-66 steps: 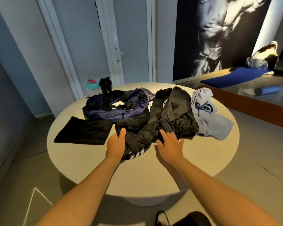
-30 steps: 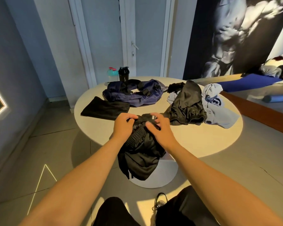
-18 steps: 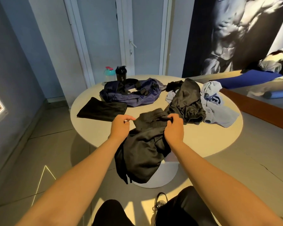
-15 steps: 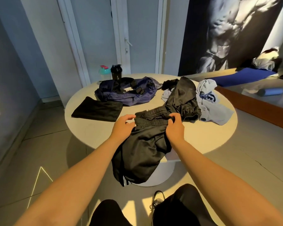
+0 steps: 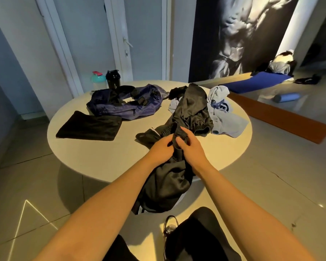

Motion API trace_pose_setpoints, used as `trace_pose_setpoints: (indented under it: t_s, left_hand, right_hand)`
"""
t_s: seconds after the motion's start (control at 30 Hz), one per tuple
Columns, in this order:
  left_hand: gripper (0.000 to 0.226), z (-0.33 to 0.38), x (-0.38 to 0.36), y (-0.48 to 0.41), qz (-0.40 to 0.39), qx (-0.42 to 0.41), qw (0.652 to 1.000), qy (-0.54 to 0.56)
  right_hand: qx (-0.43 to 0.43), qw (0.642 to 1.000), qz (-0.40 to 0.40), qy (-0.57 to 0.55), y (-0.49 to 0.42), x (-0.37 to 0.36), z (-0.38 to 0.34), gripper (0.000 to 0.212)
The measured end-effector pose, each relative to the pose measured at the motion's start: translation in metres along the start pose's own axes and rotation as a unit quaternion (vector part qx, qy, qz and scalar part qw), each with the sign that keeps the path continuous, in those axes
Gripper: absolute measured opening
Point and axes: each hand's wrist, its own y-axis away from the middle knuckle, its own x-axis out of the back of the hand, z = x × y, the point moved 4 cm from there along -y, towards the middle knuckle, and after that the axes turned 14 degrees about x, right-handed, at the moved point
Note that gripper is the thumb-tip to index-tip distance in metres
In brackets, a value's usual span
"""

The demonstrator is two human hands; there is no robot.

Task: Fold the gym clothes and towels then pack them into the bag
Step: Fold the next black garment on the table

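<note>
My left hand [image 5: 161,149] and my right hand [image 5: 189,146] sit close together at the near edge of the round table [image 5: 94,153], both gripping the waistband of black shorts [image 5: 166,183]. Most of the shorts hang off the table edge toward my legs. A navy gym bag [image 5: 124,104] lies at the table's far side. A folded black cloth [image 5: 88,127] lies flat at the left. A crumpled black garment [image 5: 191,108] and a light grey-blue garment [image 5: 224,117] are piled at the right.
A teal bottle [image 5: 97,81] and a black shaker [image 5: 113,79] stand behind the bag at the far table edge. A door and wall lie beyond. A blue mat [image 5: 258,81] and a blue roller [image 5: 286,97] are on the floor at the right.
I pulled the black shorts out of the pile toward the near edge. My hands held the waistband apart, then came together at its middle.
</note>
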Motion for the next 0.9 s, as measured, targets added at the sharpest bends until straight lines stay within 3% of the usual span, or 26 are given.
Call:
trace_pose_setpoints:
  t_s: [0.1,0.23,0.27,0.4,0.57,0.63,0.7,0.77,0.9]
  left_hand:
    - [0.041,-0.008,0.007,-0.004,0.062,0.017,0.998,0.008]
    - [0.061,-0.037,0.009,-0.010,0.044,0.042,0.973,-0.222]
    - [0.063,-0.043,0.007,-0.011,0.041,0.046,0.973,-0.224]
    - [0.050,-0.034,0.022,-0.004,0.132,0.067,0.972,-0.181]
    - [0.069,-0.033,0.052,0.008,0.094,0.106,0.975,-0.172]
    - [0.061,-0.038,0.066,0.014,0.111,0.089,0.974,-0.177]
    - [0.047,-0.040,0.074,0.018,0.110,0.071,0.986,-0.104]
    - [0.038,-0.041,0.083,0.023,0.144,0.070,0.987,-0.032]
    - [0.032,-0.048,0.102,0.031,0.267,0.077,0.956,0.092]
  right_hand:
    - [-0.018,0.990,0.092,0.109,0.002,0.029,0.009,0.032]
    - [-0.076,0.985,0.133,0.085,0.006,0.042,0.020,0.029]
    - [-0.086,0.985,0.129,0.081,0.006,0.039,0.018,0.029]
    - [-0.069,0.991,0.093,0.070,0.005,0.018,0.010,0.034]
    - [-0.083,0.996,-0.039,0.014,-0.003,-0.026,-0.008,0.035]
    - [-0.071,0.992,-0.101,0.023,-0.009,-0.040,-0.014,0.035]
    - [-0.080,0.988,-0.131,0.024,-0.012,-0.050,-0.017,0.043]
    - [-0.099,0.990,-0.105,-0.001,-0.017,-0.054,-0.016,0.050]
    - [-0.086,0.996,0.014,-0.029,-0.024,-0.037,-0.021,0.024]
